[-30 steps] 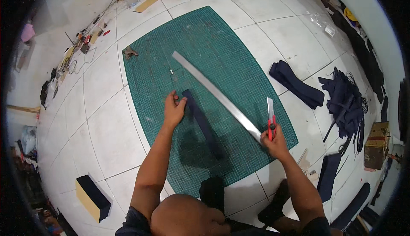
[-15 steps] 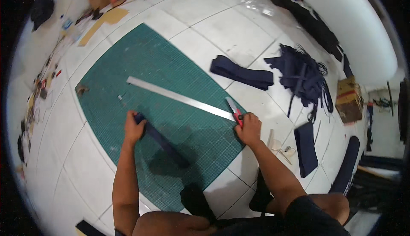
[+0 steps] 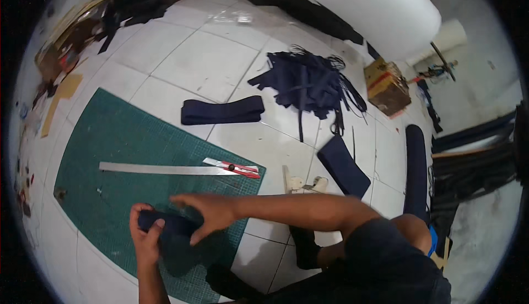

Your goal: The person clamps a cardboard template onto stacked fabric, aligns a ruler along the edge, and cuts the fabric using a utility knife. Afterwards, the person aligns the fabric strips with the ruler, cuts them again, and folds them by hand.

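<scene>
My left hand (image 3: 144,240) is closed on one end of a dark navy fabric strip (image 3: 172,228), with the thumb on top. The strip is held above the green cutting mat (image 3: 132,133). My right hand (image 3: 214,217) reaches across from the right, fingers and thumb spread around the strip's other end; whether it touches the cloth I cannot tell. Beyond my hands, a metal ruler (image 3: 160,168) lies flat on the mat. A red utility knife (image 3: 245,170) with its blade out rests at the ruler's right end.
Folded navy bands (image 3: 223,111) (image 3: 344,166) lie on the white tiles, near a heap of navy strips (image 3: 308,86). A clamp-like beige tool (image 3: 295,183) sits right of the mat. Farther off are a cardboard box (image 3: 386,86), a large white roll (image 3: 363,6) and a navy roll (image 3: 417,172).
My view has swung right. My right hand has let go of the utility knife, leaving it on the ruler, and moved left to the fabric strip. My left hand still holds the strip.
</scene>
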Tool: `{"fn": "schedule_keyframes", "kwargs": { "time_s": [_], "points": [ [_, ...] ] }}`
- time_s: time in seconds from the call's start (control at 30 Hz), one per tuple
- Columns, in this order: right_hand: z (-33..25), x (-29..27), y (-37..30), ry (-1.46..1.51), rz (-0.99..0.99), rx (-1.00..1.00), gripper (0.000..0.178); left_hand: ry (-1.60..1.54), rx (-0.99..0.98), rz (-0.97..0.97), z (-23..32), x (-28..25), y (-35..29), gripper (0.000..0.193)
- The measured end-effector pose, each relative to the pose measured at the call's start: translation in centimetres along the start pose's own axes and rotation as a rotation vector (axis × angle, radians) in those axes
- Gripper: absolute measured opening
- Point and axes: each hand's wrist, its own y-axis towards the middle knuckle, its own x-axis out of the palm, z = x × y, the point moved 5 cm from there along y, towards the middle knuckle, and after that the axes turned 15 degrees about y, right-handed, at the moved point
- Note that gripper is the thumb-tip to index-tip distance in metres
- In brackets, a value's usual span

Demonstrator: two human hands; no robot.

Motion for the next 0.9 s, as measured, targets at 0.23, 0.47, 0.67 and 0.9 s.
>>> {"fn": "schedule_keyframes", "kwargs": {
  "time_s": [0.23, 0.47, 0.67, 0.9],
  "points": [
    [-10.2, -7.6, -3.2, -0.192, -0.156, 0.245, 0.039, -0.512, -0.044, 0.037, 6.0, 6.2, 0.0, 0.044],
    [-16.1, -24.0, -12.6, -0.468, 0.325, 0.484, 0.045, 0.176, -0.042, -0.3, -0.3, 8.3, -2.4, 0.036],
    [-11.4, -38.9, -24.9, -0.49, 0.768, 0.484, 0.049, 0.806, 0.222, -0.453, -1.8, 10.5, -4.2, 0.032],
    [-2.5, -44.5, -33.9, -0.906, 1.141, 0.657, 0.096, 0.907, 0.051, -0.513, -3.0, 8.7, -6.4, 0.034]
  ]
}}
